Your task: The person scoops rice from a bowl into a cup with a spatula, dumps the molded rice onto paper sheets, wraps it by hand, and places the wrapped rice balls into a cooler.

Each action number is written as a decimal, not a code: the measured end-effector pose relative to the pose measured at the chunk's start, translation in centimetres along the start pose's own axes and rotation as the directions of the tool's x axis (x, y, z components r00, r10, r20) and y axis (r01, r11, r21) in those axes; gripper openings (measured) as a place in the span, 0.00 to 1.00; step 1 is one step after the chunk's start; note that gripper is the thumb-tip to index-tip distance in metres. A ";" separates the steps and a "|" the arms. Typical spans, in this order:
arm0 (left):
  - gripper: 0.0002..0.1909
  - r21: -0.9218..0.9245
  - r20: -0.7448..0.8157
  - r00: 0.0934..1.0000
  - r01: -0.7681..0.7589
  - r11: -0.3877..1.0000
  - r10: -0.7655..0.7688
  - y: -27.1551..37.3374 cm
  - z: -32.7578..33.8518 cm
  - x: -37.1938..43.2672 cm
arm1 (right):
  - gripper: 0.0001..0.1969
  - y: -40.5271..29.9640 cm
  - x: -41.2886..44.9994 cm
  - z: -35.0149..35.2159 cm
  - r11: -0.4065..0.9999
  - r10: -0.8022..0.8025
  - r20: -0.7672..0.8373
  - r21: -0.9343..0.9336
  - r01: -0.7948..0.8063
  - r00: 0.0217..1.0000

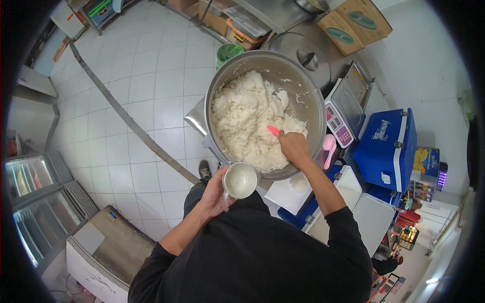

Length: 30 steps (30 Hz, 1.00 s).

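A large round metal pot [316, 110] stands before me, with a big heap of cooked white rice [242, 110] in it. Over the pot's near right part, my right hand [294, 148] grips a pink utensil [273, 130], probably a rice paddle; its far end touches the rice. My left hand [215, 195] holds a small round cup [241, 180] just outside the near rim, its mouth facing up. The cup's inside looks pale, and I cannot tell how much is in it. Beside the pot, a mound of rice [298, 182] rests on a white sheet or board [288, 195].
Right of the pot are a digital scale [343, 113], a pink scoop [329, 147] and a blue cooler box [384, 147]. A metal lid [299, 53] and cardboard box [354, 24] lie beyond. A green-lined bin [228, 52] stands behind; a grey floor strip [129, 121] crosses the tiles.
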<state>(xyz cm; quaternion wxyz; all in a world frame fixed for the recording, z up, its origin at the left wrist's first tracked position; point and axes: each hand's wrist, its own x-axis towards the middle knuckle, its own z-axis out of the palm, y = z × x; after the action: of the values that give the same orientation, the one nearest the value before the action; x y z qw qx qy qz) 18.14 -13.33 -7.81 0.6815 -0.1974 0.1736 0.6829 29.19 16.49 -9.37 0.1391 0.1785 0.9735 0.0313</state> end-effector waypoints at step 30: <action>0.22 -0.133 -0.344 0.895 -0.346 0.929 0.284 -3.3 3.0 -0.6 | 0.14 1.5 1.9 3.0 0.894 -0.148 0.267 0.448 0.014 0.952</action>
<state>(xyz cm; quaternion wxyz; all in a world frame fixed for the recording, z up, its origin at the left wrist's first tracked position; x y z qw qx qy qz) 21.36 -12.33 -4.82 0.5020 -0.3386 0.2451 0.7571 28.83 18.64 -12.59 0.2395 0.1669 0.9302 -0.2225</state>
